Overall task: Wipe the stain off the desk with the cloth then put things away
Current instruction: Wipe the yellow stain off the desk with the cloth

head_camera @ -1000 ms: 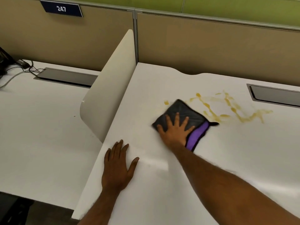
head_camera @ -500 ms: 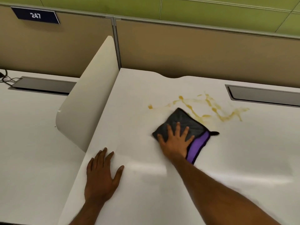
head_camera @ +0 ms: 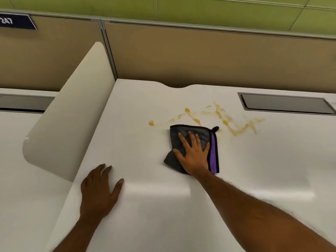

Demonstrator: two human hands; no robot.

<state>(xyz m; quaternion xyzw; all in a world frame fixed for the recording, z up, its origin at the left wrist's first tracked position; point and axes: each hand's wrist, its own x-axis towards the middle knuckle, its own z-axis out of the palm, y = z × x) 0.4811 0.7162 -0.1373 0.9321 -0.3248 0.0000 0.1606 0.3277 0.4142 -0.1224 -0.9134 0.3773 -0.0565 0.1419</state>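
Observation:
A yellow-brown stain (head_camera: 225, 120) streaks across the white desk (head_camera: 263, 170), from a small blob at the left to a zigzag at the right. A folded grey cloth with a purple edge (head_camera: 183, 131) lies flat just in front of the stain, its far edge touching the streaks. My right hand (head_camera: 193, 154) presses down flat on the cloth with fingers spread. My left hand (head_camera: 99, 190) rests palm-down on the bare desk near the front left, holding nothing.
A cream rounded divider (head_camera: 71, 113) stands at the desk's left edge, with a neighbouring desk beyond. A grey cable hatch (head_camera: 285, 104) sits in the desk at the back right. Tan partition panels (head_camera: 209, 57) close off the back.
The cloth has turned under my right hand, so its purple edge now runs straight toward me. The stain's near strokes look fainter. My head has shifted right.

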